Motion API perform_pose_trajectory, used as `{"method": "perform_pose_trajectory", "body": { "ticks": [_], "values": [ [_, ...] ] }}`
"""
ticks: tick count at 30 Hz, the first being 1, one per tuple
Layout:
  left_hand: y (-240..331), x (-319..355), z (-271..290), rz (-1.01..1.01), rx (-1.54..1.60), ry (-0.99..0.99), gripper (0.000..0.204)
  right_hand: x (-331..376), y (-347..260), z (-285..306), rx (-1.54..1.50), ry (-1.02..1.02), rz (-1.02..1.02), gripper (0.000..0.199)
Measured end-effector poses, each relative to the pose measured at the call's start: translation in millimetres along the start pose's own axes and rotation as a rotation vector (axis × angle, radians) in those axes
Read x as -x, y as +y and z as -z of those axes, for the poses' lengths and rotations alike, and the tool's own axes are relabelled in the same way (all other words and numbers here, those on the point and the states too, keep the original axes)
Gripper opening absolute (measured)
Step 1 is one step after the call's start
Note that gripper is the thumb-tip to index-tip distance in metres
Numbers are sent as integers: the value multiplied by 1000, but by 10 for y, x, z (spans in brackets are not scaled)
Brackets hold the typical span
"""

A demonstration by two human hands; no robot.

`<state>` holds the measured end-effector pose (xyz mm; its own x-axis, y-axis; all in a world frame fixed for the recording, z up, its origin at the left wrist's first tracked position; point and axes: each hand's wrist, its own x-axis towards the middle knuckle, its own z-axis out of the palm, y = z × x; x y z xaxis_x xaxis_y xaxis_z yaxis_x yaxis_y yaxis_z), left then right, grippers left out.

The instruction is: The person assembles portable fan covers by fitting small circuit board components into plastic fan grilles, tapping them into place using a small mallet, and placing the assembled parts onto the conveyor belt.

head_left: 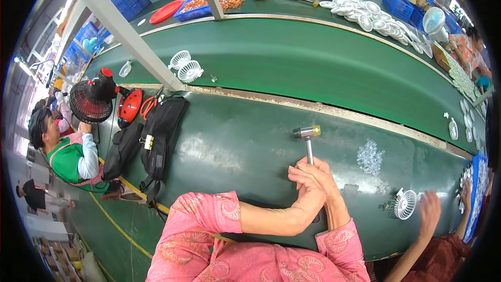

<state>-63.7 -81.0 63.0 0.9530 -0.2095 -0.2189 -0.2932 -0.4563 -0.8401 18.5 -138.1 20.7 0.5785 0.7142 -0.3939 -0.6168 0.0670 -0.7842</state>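
My left hand and my right hand are folded together over the green table, my forearms crossing in front of me. Curled fingers of the left lie against the right hand, whose own fingers are partly covered. A two-headed mallet runs under them: its metal shaft comes out beyond my fingers, topped by a black and yellow head. Part of its dark grip shows between my wrists. The right hand seems closed round the covered stretch of handle. To the right lies a heap of small clear plastic pieces.
A co-worker's hand is beside a white round fan grille at right. Black bags and a black-red fan stand at left. Beyond a ledge runs a green belt carrying white grilles; a post rises at left.
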Motion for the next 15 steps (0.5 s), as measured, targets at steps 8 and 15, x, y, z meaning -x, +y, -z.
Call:
{"method": "perform_pose_trajectory", "body": {
  "ticks": [8, 15],
  "values": [
    [-16, 24, -74, 69, 49, 12, 17, -80, 36, -94, 70, 47, -18, 13],
    [289, -99, -175, 253, 55, -101, 30, -123, 104, -38, 174, 225, 28, 17]
  ]
}}
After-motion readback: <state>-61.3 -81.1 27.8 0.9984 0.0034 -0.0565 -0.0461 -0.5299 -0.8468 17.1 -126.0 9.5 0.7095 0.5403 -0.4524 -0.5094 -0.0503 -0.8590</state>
